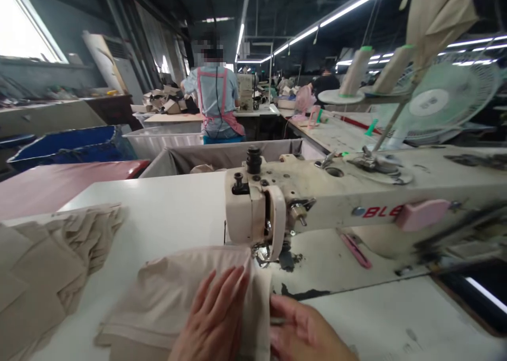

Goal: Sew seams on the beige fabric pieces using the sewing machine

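A beige fabric piece (166, 297) lies on the white table in front of the cream sewing machine (317, 197), its far edge under the presser foot (262, 255). My left hand (214, 319) lies flat on the fabric with fingers spread, pointing toward the needle. My right hand (304, 329) rests at the fabric's right edge, fingers pinching the edge; a thin tool may lie under them, too blurred to tell.
A stack of beige cut pieces (47, 266) sits at the left. Thread cones (354, 70) and a green fan (443, 102) stand behind the machine. A grey bin (222, 158) is beyond the table, a seated person (216, 97) farther back.
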The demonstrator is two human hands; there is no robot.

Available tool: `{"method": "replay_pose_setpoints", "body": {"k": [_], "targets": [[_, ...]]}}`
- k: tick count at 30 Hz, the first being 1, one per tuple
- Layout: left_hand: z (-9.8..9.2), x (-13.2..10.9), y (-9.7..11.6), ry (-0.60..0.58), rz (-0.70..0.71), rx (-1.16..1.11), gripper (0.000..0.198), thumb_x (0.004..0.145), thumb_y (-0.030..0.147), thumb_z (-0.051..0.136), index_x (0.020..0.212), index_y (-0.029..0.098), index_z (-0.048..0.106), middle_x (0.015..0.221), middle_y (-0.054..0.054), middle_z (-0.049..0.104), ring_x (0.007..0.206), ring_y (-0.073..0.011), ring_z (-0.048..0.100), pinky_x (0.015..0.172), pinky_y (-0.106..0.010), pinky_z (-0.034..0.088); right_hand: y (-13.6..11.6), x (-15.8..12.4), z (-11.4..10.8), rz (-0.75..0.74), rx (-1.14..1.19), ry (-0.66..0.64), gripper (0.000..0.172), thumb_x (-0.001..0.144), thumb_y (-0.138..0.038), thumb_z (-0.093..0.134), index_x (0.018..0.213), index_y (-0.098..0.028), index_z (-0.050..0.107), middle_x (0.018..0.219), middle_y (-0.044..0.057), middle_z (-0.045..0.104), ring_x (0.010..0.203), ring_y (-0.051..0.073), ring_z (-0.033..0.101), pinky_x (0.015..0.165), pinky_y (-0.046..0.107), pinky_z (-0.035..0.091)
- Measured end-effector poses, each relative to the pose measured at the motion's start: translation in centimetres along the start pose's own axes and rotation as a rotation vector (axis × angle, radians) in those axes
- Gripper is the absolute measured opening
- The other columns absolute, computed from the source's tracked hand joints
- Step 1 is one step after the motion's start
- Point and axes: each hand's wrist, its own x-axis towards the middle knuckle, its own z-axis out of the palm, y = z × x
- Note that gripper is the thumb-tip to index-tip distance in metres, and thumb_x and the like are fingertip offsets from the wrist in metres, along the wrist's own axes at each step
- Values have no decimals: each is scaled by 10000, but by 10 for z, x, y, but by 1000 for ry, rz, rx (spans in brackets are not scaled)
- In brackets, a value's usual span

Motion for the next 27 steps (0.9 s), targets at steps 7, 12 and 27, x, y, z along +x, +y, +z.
{"method": "replay_pose_setpoints", "body": {"k": [7,12,27], "targets": [[5,2,4,-135,-210,-516,559,836,-4,339,1328,250,418,1181,-56,611,1069,-179,559,923,-264,448,-13,26,4,-117,-69,243,321,719,-445,742,843,-157,672,714,10,704,690,202,679,685,310,558],[3,51,-11,-277,-460,-728,238,920,200,443,1119,209,573,956,-42,661,863,-172,617,793,-265,473,-13,28,5,-110,-64,242,356,718,-450,733,893,-147,669,775,29,721,726,205,692,726,315,551],[9,85,-18,-293,-725,-624,131,718,105,501,599,156,523,512,33,498,484,-104,446,487,-198,293,-2,17,-5,-707,-1476,234,516,800,-59,489,1314,-82,533,1312,141,569,1188,329,503,1013,533,456]]}}
